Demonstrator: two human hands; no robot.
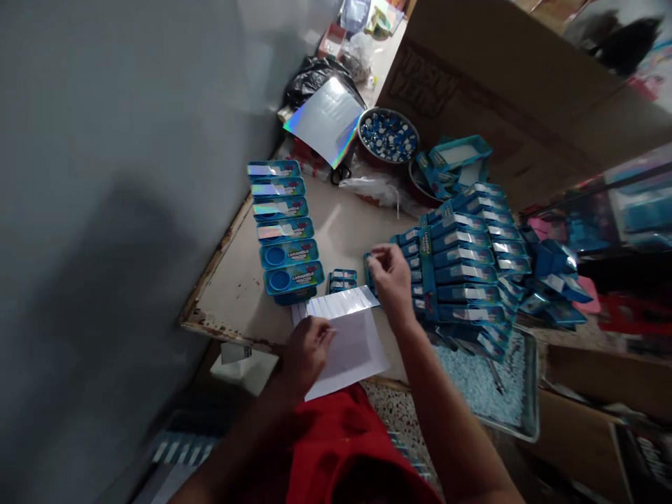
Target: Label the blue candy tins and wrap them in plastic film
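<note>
My left hand [309, 344] is over the left side of a white sheet [351, 350] at the table's front edge, its fingers pinched together; what they hold, if anything, is too small to tell. Shiny strips [344, 302] lie across the top of that sheet. Up and to the right, my right hand [391, 276] is raised with thumb and fingers pressed together beside the stacked blue boxes [465, 273]; anything between them cannot be made out. A column of blue boxes [291, 278] stands on the left, the upper ones bearing shiny strips. Small blue boxes [344, 275] sit just behind the sheet.
Behind are a bowl of blue and silver pieces [388, 136], a holographic sheet [328, 120] and a large cardboard box [472, 91]. A metal tray of pale blue bits [483, 385] is at the right. The table's worn edge [210, 280] runs near the left wall.
</note>
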